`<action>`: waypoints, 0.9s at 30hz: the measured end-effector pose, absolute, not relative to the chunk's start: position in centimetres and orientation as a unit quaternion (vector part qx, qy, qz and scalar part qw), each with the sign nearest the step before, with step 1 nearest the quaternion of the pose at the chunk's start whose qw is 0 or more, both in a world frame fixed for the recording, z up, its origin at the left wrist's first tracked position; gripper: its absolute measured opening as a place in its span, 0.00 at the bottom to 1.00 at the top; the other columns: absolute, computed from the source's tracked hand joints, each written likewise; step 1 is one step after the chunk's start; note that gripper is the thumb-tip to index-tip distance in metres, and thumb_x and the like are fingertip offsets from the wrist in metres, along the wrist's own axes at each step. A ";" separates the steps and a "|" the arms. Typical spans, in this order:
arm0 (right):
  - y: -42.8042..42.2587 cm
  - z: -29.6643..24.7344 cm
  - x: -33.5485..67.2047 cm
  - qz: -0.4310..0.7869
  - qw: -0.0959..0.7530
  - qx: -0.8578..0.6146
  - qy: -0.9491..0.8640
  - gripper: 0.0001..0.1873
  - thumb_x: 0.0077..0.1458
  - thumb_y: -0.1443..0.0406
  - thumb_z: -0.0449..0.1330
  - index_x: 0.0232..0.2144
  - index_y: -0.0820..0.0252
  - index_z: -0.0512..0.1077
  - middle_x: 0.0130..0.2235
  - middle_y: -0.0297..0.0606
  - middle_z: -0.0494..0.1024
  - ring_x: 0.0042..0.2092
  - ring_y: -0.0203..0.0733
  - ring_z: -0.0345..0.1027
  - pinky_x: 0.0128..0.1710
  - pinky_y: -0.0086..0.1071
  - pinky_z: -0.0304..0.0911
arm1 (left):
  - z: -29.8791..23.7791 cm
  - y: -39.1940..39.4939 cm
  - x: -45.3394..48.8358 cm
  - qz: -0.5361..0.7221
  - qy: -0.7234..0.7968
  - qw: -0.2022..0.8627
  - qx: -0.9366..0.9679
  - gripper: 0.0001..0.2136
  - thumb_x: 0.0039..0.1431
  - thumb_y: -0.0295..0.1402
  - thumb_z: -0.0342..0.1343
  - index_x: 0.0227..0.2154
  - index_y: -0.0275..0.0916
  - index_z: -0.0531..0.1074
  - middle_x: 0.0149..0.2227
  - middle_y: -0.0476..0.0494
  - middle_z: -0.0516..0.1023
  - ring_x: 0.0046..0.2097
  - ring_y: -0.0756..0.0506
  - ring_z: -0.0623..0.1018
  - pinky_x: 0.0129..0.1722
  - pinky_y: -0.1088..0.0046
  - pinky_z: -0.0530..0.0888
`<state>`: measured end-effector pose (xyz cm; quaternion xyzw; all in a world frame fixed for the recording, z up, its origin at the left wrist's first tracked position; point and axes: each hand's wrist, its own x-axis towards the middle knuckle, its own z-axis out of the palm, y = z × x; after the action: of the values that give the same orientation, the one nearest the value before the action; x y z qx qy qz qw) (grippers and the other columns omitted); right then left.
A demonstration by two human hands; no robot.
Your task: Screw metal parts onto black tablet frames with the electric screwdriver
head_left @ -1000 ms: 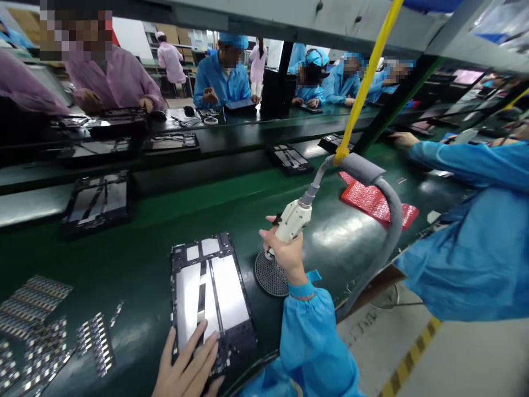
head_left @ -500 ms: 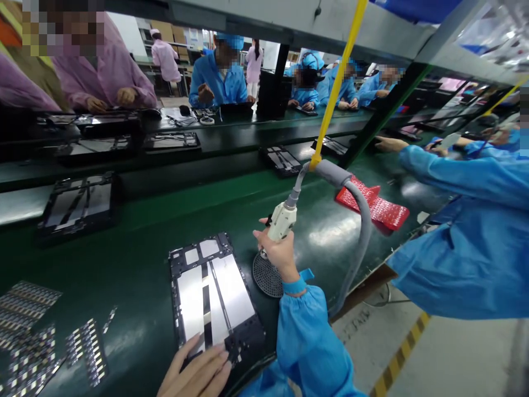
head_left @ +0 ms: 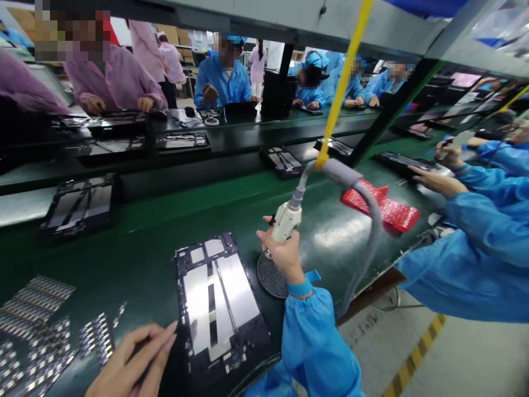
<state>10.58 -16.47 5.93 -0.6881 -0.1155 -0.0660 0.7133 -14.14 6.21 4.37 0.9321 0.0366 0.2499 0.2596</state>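
Note:
My right hand (head_left: 283, 251) is wrapped round a white electric screwdriver (head_left: 287, 220) hanging by a grey hose (head_left: 367, 220) and a yellow strap (head_left: 343, 82). The tool's lower end is over a round black gridded dish (head_left: 270, 275). Left of that lies an opened tablet-like device (head_left: 223, 309), black-framed with silver panels. My left hand (head_left: 134, 358) is beside the device's left edge, its fingertips drawn together. Whether anything small is between them I cannot make out. Farther left are sheets of small shiny parts (head_left: 39, 303) and a narrow strip (head_left: 119, 314).
Another opened device (head_left: 80, 204) sits on the green bench at left. Red bubble wrap (head_left: 382, 207) lies beyond the hose. At right a co-worker's blue sleeves and hands (head_left: 442, 182) reach over the bench. A green post (head_left: 397, 110) slants down behind the strap.
My left hand has come off the device's lower part and moved left, its fingers drawing together. My right hand keeps its grip on the screwdriver. The co-worker's hands at right have shifted.

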 end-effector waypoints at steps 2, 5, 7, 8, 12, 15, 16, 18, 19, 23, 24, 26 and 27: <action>-16.1 7.1 10.2 -0.077 0.730 -0.669 -0.118 0.16 0.46 0.68 0.67 0.40 0.63 0.73 0.17 0.26 0.70 0.17 0.33 0.62 0.18 0.28 0.60 | 4.3 6.6 -13.5 0.225 0.129 0.316 0.913 0.11 0.57 0.42 0.58 0.38 0.45 0.79 0.39 0.47 0.81 0.37 0.47 0.81 0.35 0.80 0.77; -15.0 9.0 9.4 -0.085 0.756 -0.634 -0.138 0.18 0.46 0.69 0.68 0.42 0.62 0.73 0.17 0.25 0.70 0.16 0.33 0.62 0.17 0.28 0.60 | 4.1 6.7 -11.5 0.151 0.251 0.455 0.841 0.13 0.52 0.44 0.60 0.33 0.39 0.79 0.33 0.45 0.82 0.34 0.45 0.81 0.36 0.75 0.78; -13.6 10.0 8.5 -0.066 0.770 -0.612 -0.166 0.18 0.47 0.70 0.67 0.42 0.61 0.72 0.18 0.25 0.70 0.17 0.33 0.63 0.18 0.28 0.61 | 3.9 6.8 -10.0 0.106 0.279 0.539 0.787 0.14 0.50 0.44 0.61 0.31 0.36 0.78 0.29 0.44 0.81 0.32 0.45 0.81 0.34 0.74 0.78; -12.8 10.5 8.0 -0.048 0.774 -0.605 -0.182 0.18 0.47 0.70 0.67 0.42 0.61 0.72 0.18 0.25 0.71 0.17 0.33 0.63 0.18 0.28 0.62 | 3.9 6.8 -9.3 0.091 0.279 0.569 0.768 0.14 0.50 0.43 0.62 0.30 0.35 0.77 0.28 0.43 0.81 0.31 0.45 0.80 0.33 0.74 0.78; -8.5 11.2 5.6 0.048 0.765 -0.602 -0.224 0.17 0.47 0.69 0.67 0.41 0.62 0.73 0.18 0.26 0.71 0.17 0.33 0.64 0.21 0.29 0.63 | 3.8 6.6 -7.5 0.081 0.266 0.617 0.736 0.14 0.49 0.42 0.61 0.29 0.33 0.77 0.27 0.43 0.80 0.28 0.47 0.79 0.30 0.75 0.76; -5.5 10.6 4.7 0.101 0.750 -0.610 -0.235 0.17 0.47 0.67 0.66 0.42 0.62 0.72 0.18 0.25 0.69 0.18 0.33 0.63 0.21 0.29 0.63 | 3.6 6.7 -7.3 0.100 0.272 0.623 0.727 0.14 0.48 0.41 0.63 0.30 0.33 0.77 0.27 0.43 0.80 0.28 0.47 0.79 0.30 0.75 0.76; -4.8 10.3 4.6 0.106 0.740 -0.619 -0.241 0.17 0.47 0.67 0.66 0.42 0.62 0.72 0.18 0.26 0.70 0.18 0.33 0.63 0.22 0.29 0.63 | 3.6 6.8 -7.3 0.106 0.277 0.625 0.723 0.14 0.47 0.41 0.63 0.30 0.33 0.77 0.27 0.43 0.80 0.28 0.47 0.79 0.30 0.75 0.76; -3.7 9.6 4.6 0.103 0.716 -0.640 -0.258 0.17 0.46 0.67 0.66 0.41 0.62 0.73 0.20 0.28 0.71 0.20 0.34 0.64 0.24 0.30 0.64 | 3.4 7.2 -7.6 0.111 0.285 0.630 0.714 0.14 0.46 0.40 0.63 0.30 0.33 0.77 0.27 0.43 0.80 0.28 0.47 0.79 0.30 0.74 0.76; -3.3 9.2 4.6 0.098 0.704 -0.651 -0.267 0.17 0.46 0.67 0.66 0.41 0.62 0.73 0.21 0.28 0.71 0.21 0.35 0.65 0.24 0.31 0.65 | 3.4 7.4 -7.7 0.111 0.289 0.633 0.710 0.13 0.46 0.40 0.63 0.30 0.34 0.77 0.27 0.43 0.80 0.28 0.47 0.80 0.30 0.74 0.76; -2.7 8.2 4.8 0.091 0.683 -0.671 -0.275 0.16 0.46 0.67 0.65 0.41 0.62 0.73 0.21 0.29 0.71 0.22 0.36 0.66 0.24 0.31 0.64 | 3.2 8.1 -8.2 0.113 0.303 0.644 0.693 0.13 0.45 0.40 0.63 0.29 0.33 0.76 0.26 0.43 0.80 0.28 0.46 0.80 0.31 0.73 0.77; -2.7 8.0 4.8 0.094 0.684 -0.671 -0.271 0.16 0.46 0.67 0.65 0.41 0.62 0.73 0.20 0.29 0.70 0.22 0.36 0.65 0.23 0.30 0.63 | 3.1 8.2 -8.3 0.117 0.307 0.648 0.687 0.13 0.45 0.40 0.64 0.29 0.33 0.76 0.26 0.43 0.80 0.28 0.46 0.80 0.31 0.73 0.77; -2.6 7.9 4.9 0.103 0.687 -0.669 -0.264 0.17 0.46 0.67 0.65 0.41 0.62 0.72 0.20 0.28 0.69 0.20 0.36 0.64 0.22 0.30 0.62 | 3.1 8.3 -8.4 0.121 0.313 0.654 0.678 0.14 0.44 0.40 0.64 0.29 0.33 0.76 0.26 0.43 0.80 0.29 0.46 0.80 0.31 0.73 0.77; -2.6 7.8 4.9 0.108 0.688 -0.669 -0.261 0.18 0.46 0.67 0.65 0.42 0.62 0.72 0.19 0.27 0.69 0.20 0.36 0.63 0.22 0.30 0.62 | 3.0 8.3 -8.4 0.121 0.315 0.656 0.675 0.14 0.43 0.40 0.64 0.29 0.33 0.76 0.26 0.43 0.80 0.29 0.46 0.80 0.31 0.73 0.77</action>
<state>4.87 -2.59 7.78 -0.6687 -0.2613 0.1078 0.6877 -8.43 8.29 3.04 0.6748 0.3155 0.1214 0.6561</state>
